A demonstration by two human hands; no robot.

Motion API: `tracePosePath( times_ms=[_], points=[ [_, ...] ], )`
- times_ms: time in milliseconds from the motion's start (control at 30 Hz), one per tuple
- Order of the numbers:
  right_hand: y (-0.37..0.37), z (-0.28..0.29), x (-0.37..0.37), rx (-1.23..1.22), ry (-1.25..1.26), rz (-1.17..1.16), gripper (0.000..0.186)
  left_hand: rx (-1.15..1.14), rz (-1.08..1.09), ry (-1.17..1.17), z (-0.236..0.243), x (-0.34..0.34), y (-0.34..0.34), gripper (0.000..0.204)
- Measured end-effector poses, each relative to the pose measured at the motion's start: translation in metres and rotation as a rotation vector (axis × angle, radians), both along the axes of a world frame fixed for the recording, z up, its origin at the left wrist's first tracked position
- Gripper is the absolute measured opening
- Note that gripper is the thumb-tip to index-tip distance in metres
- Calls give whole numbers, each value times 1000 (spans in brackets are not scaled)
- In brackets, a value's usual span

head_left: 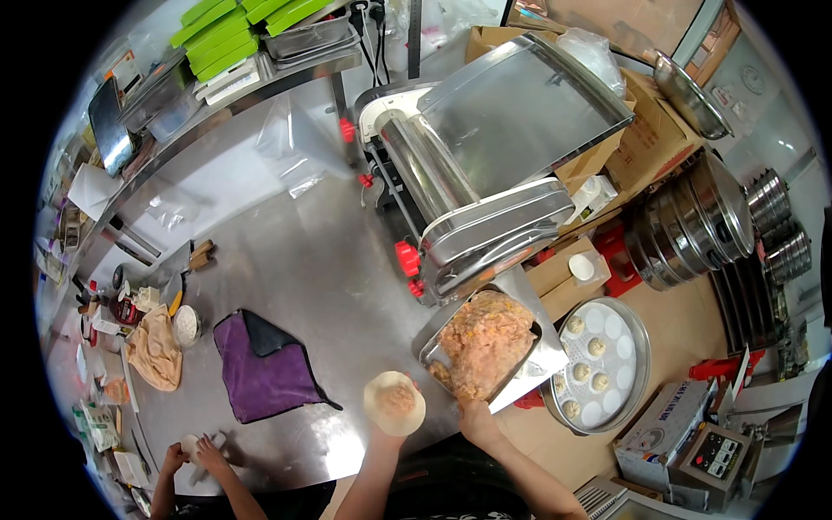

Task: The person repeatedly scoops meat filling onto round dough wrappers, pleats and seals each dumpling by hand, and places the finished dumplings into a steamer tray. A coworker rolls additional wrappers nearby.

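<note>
A round dough wrapper (382,419) lies across my left hand (389,438), with a dab of pinkish meat filling (396,399) at its centre. The wrapper hides most of that hand, though fingertips show at its right edge. My right hand (475,419) is at the near edge of a large mound of meat filling (487,338), heaped in a metal tray (425,354). Its fingers look closed, and what they grip is hidden against the meat.
At left, a co-worker's hands (206,452) handle a small dough round. A purple cloth (260,381) lies mid-table. A dough roller machine (485,221) stands behind the filling. Right of it, a round steamer tray (643,381) carries several formed buns on white paper rounds.
</note>
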State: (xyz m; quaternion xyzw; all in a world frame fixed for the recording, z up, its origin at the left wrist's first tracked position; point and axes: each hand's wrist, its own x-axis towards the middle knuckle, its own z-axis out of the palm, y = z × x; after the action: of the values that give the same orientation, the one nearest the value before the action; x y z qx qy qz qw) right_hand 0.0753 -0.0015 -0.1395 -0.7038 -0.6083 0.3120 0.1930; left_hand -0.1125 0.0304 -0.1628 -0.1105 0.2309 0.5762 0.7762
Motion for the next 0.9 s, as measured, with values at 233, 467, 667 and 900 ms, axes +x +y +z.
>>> tracePosePath(
  times_ms=[233,467,667,900],
  points=[
    [23,4,27,-314,652,-11,23,-24,-11,167,-16,-2,8,37],
    [41,14,49,-904,1496,-475,12,-40,1,204,-23,3,28,34],
    [16,50,40,-650,1176,-352,20,206,-45,505,-19,11,42,34],
    [-23,81,-17,338,-333,151,61,72,-172,9,37,52,49,41]
  ],
)
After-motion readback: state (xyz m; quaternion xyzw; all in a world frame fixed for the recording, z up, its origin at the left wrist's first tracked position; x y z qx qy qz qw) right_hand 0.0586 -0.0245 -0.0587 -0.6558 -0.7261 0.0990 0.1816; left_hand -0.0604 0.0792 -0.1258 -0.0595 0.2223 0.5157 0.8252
